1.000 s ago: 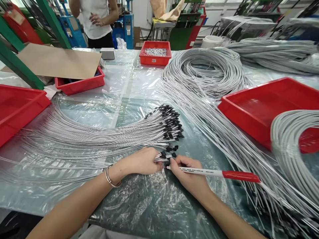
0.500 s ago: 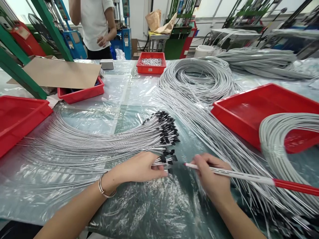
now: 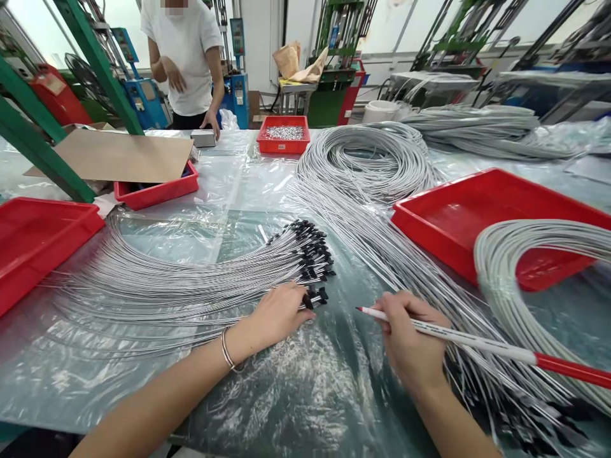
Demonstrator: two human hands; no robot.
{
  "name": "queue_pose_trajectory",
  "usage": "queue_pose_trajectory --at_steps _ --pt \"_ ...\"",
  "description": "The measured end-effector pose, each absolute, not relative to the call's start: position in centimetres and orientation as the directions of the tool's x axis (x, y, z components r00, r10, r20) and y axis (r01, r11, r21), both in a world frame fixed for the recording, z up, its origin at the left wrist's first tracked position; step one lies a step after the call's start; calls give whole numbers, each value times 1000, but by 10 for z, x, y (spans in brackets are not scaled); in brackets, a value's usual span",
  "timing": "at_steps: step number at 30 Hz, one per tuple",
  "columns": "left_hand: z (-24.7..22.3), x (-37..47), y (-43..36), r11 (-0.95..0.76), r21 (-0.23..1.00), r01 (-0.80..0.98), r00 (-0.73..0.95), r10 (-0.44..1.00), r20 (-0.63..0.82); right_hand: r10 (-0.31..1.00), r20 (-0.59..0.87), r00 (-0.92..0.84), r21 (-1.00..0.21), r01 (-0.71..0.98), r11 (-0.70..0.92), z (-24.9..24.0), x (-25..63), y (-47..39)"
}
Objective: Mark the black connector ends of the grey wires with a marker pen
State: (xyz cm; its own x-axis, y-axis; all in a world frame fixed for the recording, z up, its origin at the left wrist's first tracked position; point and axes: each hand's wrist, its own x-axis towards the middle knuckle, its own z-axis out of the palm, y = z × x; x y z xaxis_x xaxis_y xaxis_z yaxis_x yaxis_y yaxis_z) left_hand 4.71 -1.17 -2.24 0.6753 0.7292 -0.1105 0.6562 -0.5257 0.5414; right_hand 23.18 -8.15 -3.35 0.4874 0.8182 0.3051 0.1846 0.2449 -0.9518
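Left fingers [image 3: 301, 316] seemingly hold cables [image 3: 315, 302], black ends [image 3: 323, 294] protruding beyond — right fingers [image 3: 393, 308] pinch a marker [image 3: 482, 343].

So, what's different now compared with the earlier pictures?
The right hand has drawn rightward from the left hand, carrying the pen away from the black ends; it keeps hold of the pen. Behind, a co-worker's hand has come down to the box. The left hand stays by the black ends, its grip now unclear; the coil stayed put.
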Motion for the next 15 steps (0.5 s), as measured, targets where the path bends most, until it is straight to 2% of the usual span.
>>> queue_pose_trajectory --at_steps 3,6,8,11,15 --pt "-21 44 -7 -500 611 613 709 690 -146 828 313 466 -945 238 224 -30 227 -81" --pt "-18 35 -2 -351 776 524 766 593 -248 830 336 445 -930 297 217 -23 222 -82" --pt "-17 26 0 -241 839 487 789 534 -305 850 340 402 -923 316 219 -21 219 -83" --pt "-18 16 -1 -190 851 490 792 506 -343 904 306 300 -916 352 193 -23 213 -82" --pt "-17 18 -5 -266 818 509 779 546 -307 959 208 192 -922 367 126 -37 202 -79"
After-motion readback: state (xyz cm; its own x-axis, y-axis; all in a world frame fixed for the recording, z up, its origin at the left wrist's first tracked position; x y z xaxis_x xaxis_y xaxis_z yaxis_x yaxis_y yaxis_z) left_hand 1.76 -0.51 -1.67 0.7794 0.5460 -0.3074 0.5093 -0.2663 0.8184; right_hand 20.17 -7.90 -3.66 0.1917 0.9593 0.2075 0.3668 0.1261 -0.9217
